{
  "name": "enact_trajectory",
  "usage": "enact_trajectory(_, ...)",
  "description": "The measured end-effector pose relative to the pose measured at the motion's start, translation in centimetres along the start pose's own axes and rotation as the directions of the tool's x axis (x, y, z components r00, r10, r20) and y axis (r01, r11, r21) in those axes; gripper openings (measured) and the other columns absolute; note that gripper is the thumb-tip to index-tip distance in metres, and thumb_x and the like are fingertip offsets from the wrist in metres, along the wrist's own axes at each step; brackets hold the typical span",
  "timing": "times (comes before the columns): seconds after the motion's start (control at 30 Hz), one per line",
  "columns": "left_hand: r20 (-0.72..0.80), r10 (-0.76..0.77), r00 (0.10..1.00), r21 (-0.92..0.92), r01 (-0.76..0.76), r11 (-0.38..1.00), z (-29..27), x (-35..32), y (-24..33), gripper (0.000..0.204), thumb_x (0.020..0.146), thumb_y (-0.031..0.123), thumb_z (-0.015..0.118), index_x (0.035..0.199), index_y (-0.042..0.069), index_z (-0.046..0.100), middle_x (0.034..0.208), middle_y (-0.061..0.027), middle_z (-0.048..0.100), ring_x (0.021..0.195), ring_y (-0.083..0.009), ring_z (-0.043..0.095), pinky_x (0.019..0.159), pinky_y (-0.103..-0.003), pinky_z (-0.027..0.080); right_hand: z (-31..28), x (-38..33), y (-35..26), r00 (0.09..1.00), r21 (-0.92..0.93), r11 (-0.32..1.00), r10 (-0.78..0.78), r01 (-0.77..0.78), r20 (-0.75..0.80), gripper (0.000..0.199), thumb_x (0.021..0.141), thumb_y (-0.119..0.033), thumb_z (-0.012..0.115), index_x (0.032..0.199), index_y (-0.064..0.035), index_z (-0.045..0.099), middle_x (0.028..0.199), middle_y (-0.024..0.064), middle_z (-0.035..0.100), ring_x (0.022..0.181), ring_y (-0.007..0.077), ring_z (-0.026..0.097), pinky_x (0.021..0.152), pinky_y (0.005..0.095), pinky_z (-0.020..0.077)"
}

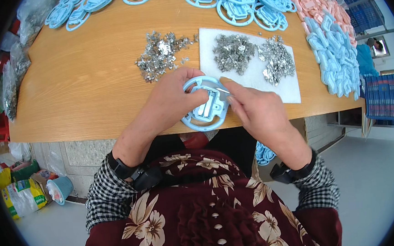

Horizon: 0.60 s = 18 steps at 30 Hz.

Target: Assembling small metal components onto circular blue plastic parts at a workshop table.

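Note:
A light blue plastic toy steering wheel [204, 112] is tilted up at the table's near edge, its boxy rectangular middle facing me. My left hand [172, 95] grips it from the left, thumb across the middle and fingers behind the rim. At its right side my right hand [262, 111] pinches a thin silvery strip or tool [222, 90], whose end reaches over the upper right of the wheel. The fingers hide most of that strip, so its kind cannot be made out. Just beyond my hands lies a loose heap of small metal pieces [158, 55].
A white foam sheet [249, 85] carries two more metal heaps [234, 52]. More blue wheels [237, 6] are stacked along the far edge. Blue parts [334, 58] and pink parts [314, 3] are piled at the right. Plastic bags [17, 62] stand at the left edge.

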<state>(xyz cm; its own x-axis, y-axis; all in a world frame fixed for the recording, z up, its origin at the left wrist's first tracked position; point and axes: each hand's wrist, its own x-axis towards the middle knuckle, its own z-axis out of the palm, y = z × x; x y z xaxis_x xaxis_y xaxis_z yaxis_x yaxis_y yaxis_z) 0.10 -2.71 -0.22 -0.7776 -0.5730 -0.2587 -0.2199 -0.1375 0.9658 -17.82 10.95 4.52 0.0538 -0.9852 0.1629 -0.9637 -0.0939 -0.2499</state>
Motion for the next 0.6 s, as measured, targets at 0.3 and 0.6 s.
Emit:
enact_trajectory(0.3, 0.079, 0.138, 0.987, -0.007, -0.138, 0.990, 1.5, -0.9, 0.5, 0.035, 0.098, 0.012, 0.049, 0.129, -0.005, 0.055, 0.114, -0.0092, 0.067, 0.101, -0.0135, 0.064, 0.082, -0.028, 0.055, 0.1, -0.9, -0.3, 0.884, 0.959, -0.037, 0.380, -0.280, 0.273, 0.024, 0.107, -0.023, 0.052, 0.117, -0.0018, 0.054, 0.073, -0.0050, 0.047, 0.063, 0.0048, 0.041, 0.055, 0.0226, 0.0358)
enact_trajectory(0.6, 0.265, 0.038, 0.963, -0.723, 0.173, 0.669, 1.4, -1.4, 0.0, 0.045, 0.105, 0.032, 0.049, 0.134, -0.003, 0.055, 0.125, -0.0183, 0.064, 0.105, -0.0237, 0.066, 0.073, -0.034, 0.058, 2.4, -1.2, -1.6, 0.913, 0.855, 0.516, 0.371, -0.051, -0.170, 0.011, 0.107, -0.011, 0.048, 0.111, -0.0010, 0.052, 0.097, 0.0092, 0.068, 0.079, 0.0088, 0.062, 0.069, 0.0255, 0.0513)
